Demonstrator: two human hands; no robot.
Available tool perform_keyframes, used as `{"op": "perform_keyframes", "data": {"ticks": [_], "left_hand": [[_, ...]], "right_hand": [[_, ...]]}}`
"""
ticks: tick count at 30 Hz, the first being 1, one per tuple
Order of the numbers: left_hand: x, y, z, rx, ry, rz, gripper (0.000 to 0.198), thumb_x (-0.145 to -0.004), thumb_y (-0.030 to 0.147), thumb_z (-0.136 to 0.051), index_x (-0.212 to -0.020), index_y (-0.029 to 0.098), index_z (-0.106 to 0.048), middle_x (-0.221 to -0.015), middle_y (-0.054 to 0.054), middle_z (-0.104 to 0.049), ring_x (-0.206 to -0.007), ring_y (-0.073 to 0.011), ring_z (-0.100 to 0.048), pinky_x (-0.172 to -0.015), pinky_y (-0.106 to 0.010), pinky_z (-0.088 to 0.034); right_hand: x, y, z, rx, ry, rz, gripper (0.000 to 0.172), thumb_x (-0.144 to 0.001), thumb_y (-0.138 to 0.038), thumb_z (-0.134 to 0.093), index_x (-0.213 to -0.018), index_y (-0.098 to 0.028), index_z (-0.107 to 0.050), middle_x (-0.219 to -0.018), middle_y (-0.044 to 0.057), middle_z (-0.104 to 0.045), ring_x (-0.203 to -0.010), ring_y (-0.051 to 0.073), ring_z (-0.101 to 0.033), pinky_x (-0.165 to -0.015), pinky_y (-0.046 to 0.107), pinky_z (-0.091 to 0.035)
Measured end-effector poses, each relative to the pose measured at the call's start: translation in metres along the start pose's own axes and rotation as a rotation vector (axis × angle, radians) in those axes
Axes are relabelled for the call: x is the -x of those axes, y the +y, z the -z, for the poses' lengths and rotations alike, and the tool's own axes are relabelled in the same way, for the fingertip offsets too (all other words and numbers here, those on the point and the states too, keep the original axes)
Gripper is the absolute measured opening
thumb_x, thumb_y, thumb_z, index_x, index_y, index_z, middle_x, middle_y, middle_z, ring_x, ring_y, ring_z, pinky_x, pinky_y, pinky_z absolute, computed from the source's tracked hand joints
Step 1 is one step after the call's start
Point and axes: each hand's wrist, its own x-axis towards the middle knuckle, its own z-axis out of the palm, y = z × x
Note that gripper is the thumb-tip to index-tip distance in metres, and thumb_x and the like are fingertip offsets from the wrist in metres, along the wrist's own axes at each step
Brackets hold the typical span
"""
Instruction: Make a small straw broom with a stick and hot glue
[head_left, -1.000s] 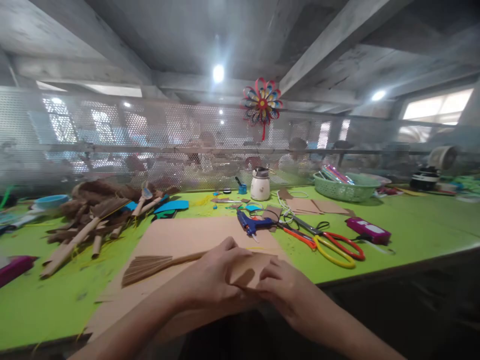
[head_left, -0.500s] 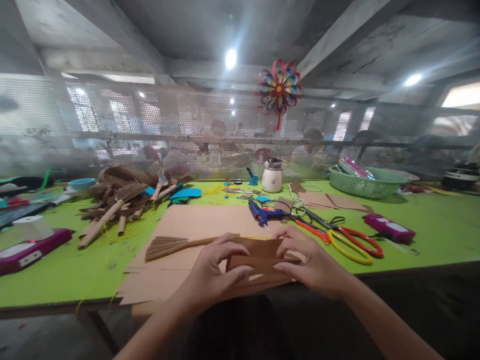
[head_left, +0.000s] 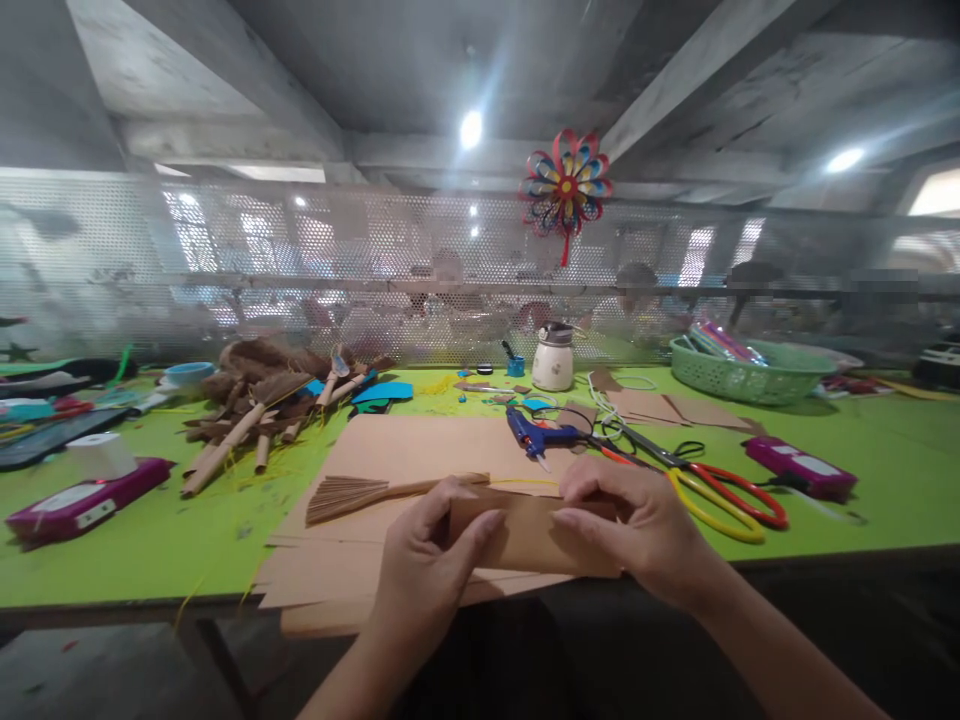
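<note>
A piece of brown paper (head_left: 536, 535), bent along its upper edge, is stretched between my two hands above the table's front edge. My left hand (head_left: 431, 545) pinches its left end with the thumb on the near face. At the right end my right hand (head_left: 637, 520) grips it the same way; fingers behind the paper are partly hidden. Under and behind it lie large brown paper sheets (head_left: 420, 445). A pleated paper fan-shaped piece (head_left: 345, 498) with a long twisted stem rests on them, left of my hands. Beyond my right hand lies a blue glue gun (head_left: 541, 434).
Scissors with red and yellow handles (head_left: 731, 497) lie right of my hands. Purple power strips (head_left: 799, 467) sit on both sides. Rolled brown paper pieces (head_left: 232, 440) are heaped at left. Behind stand a white flask (head_left: 553, 362) and a green basket (head_left: 750, 375).
The brown paper has tipped so that its near face shows broader and flatter. My thumbs now press on that face. The whole view has shifted slightly, moving things rightward.
</note>
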Motion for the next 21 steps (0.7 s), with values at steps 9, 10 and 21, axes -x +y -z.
{"op": "perform_keyframes", "data": {"ticks": [9, 10, 21], "left_hand": [[0.008, 0.014, -0.008, -0.026, 0.151, 0.019, 0.013, -0.079, 0.030, -0.061, -0.077, 0.019, -0.054, -0.071, 0.001, -0.054, -0.067, -0.0124, -0.054, -0.060, -0.021, -0.044], [0.009, 0.013, -0.009, -0.028, 0.155, 0.006, 0.013, -0.079, 0.030, -0.061, -0.075, 0.019, -0.054, -0.071, 0.001, -0.054, -0.067, -0.0122, -0.054, -0.060, -0.020, -0.044], [0.014, 0.004, -0.012, 0.012, 0.125, 0.125, 0.036, -0.080, 0.036, -0.060, -0.111, 0.019, -0.056, -0.099, -0.006, -0.064, -0.082, -0.0171, -0.061, -0.065, -0.024, -0.048]], "right_hand": [[0.008, -0.006, -0.003, -0.039, 0.009, -0.080, 0.014, -0.079, -0.028, -0.064, -0.071, -0.018, -0.060, -0.070, 0.003, -0.059, -0.067, 0.014, -0.055, -0.057, 0.023, -0.046], [0.009, -0.005, -0.004, -0.062, 0.015, -0.096, 0.011, -0.079, -0.028, -0.064, -0.075, -0.018, -0.061, -0.071, 0.002, -0.059, -0.067, 0.014, -0.056, -0.057, 0.022, -0.047], [0.008, 0.004, -0.004, -0.035, -0.014, -0.145, 0.018, -0.079, -0.028, -0.066, -0.094, -0.020, -0.070, -0.084, 0.004, -0.065, -0.074, 0.015, -0.060, -0.062, 0.024, -0.051]]}}
